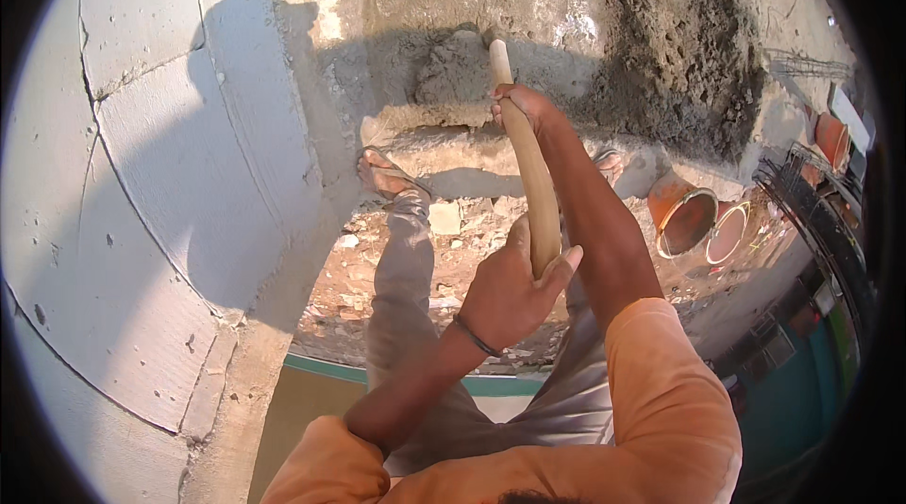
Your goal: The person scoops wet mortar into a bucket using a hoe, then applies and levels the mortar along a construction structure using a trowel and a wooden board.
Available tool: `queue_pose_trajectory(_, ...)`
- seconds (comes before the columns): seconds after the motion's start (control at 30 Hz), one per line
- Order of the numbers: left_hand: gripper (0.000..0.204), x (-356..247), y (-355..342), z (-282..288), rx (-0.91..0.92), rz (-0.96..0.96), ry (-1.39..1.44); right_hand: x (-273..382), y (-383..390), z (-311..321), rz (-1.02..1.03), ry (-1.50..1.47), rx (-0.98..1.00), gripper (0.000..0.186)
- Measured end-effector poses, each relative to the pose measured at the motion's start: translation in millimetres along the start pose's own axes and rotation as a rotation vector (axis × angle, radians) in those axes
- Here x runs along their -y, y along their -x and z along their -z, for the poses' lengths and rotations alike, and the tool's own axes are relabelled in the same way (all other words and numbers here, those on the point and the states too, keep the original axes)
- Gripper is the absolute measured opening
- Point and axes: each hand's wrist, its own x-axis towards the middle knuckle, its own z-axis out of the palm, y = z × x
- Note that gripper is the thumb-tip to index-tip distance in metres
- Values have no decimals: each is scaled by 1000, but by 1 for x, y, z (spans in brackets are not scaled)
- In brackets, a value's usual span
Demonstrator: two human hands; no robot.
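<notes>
While the right grip point(522, 108) is clamped around the upper part of the wooden handle point(530, 174) and the left grip point(510, 292) around its near end, the handle runs forward to the grey mix point(453, 70) on the ground. The step in hand is judged to be working this mix; the tool's head cannot be made out, and the next move appears to call for a controlled two-handed pull
</notes>
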Motion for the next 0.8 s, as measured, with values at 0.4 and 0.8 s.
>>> queue_pose_trajectory(0.4,96,-119,170,-172,915,-28,-333,-70,360,146,319,-439,-71,15)
queue_pose_trajectory(0.8,77,-151,192,-179,1002,-265,-701,-167,516,237,684,-886,-649,18)
